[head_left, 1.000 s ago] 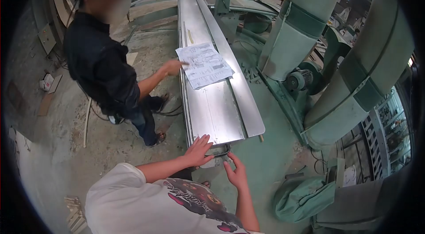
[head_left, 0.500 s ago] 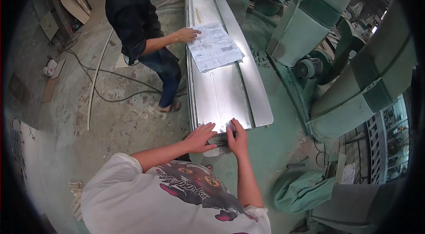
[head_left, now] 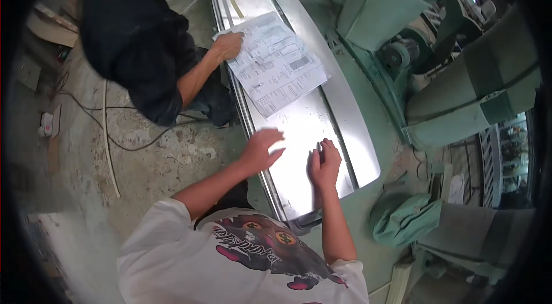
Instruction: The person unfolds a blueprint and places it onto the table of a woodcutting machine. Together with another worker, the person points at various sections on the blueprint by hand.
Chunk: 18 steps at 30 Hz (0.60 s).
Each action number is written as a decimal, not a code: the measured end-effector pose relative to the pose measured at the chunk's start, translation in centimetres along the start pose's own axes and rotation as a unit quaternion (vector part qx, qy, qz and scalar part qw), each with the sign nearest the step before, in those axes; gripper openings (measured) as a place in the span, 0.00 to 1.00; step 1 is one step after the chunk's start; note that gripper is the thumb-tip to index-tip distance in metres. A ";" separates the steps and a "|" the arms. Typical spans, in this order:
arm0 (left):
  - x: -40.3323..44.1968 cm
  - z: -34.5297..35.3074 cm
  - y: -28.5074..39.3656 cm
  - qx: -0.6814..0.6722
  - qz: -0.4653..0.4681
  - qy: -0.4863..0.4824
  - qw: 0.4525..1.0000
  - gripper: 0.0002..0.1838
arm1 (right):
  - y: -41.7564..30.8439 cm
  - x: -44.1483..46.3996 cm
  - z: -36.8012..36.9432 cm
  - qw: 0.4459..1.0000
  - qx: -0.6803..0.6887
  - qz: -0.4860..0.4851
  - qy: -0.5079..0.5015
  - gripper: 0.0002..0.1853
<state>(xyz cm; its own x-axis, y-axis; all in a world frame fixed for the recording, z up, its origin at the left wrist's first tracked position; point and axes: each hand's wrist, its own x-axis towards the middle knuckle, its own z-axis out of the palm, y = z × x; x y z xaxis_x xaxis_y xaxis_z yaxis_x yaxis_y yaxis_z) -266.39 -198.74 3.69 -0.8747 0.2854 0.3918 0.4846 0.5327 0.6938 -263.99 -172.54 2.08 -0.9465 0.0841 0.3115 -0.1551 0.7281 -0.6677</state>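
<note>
A long shiny metal table (head_left: 299,186) runs away from me. Above its near left part is my left hand (head_left: 261,151), empty, with thumb and fingers apart and slightly blurred. My right hand (head_left: 326,167) rests on the near right part of the metal, fingers a little apart and nothing seen in them. Beyond both hands lie printed drawing sheets (head_left: 276,65). A co-worker's hand (head_left: 229,45) touches the left edge of the sheets. Past the paper, a thin yellowish strip (head_left: 234,5) lies on the metal.
The co-worker (head_left: 132,33) in dark clothes leans in at the table's left side. Cables (head_left: 132,147) and a long thin strip (head_left: 106,137) lie on the floor at left. Large ducts (head_left: 385,5), a motor (head_left: 401,52) and a green cloth bag (head_left: 405,220) stand at right.
Both my hands have moved from the table's near end forward over its top. The co-worker has come closer and bent over the paper. The view has shifted forward.
</note>
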 end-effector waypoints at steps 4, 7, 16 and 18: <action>8.2 -3.5 -9.0 0.067 -0.001 0.041 0.997 0.19 | -0.9 0.5 2.2 0.989 -0.131 -0.023 0.064 0.15; 12.0 -4.9 -13.6 0.088 -0.018 0.051 0.995 0.20 | -1.3 1.3 2.7 0.982 -0.173 0.006 0.073 0.15; 12.6 -3.3 -17.4 0.097 -0.055 0.048 0.993 0.22 | -0.7 1.8 3.5 0.975 -0.218 0.026 0.031 0.18; 12.6 -3.3 -17.5 0.102 -0.062 0.042 0.992 0.22 | -0.5 1.8 3.6 0.973 -0.226 0.026 0.025 0.18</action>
<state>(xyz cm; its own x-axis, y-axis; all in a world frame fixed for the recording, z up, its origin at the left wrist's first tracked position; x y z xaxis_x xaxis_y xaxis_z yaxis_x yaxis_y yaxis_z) -285.82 -207.07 -1.51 -0.9193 0.1452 0.3658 0.3539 0.7116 0.6069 -266.66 -175.18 0.53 -0.9330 0.1544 0.3252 0.0446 0.9460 -0.3211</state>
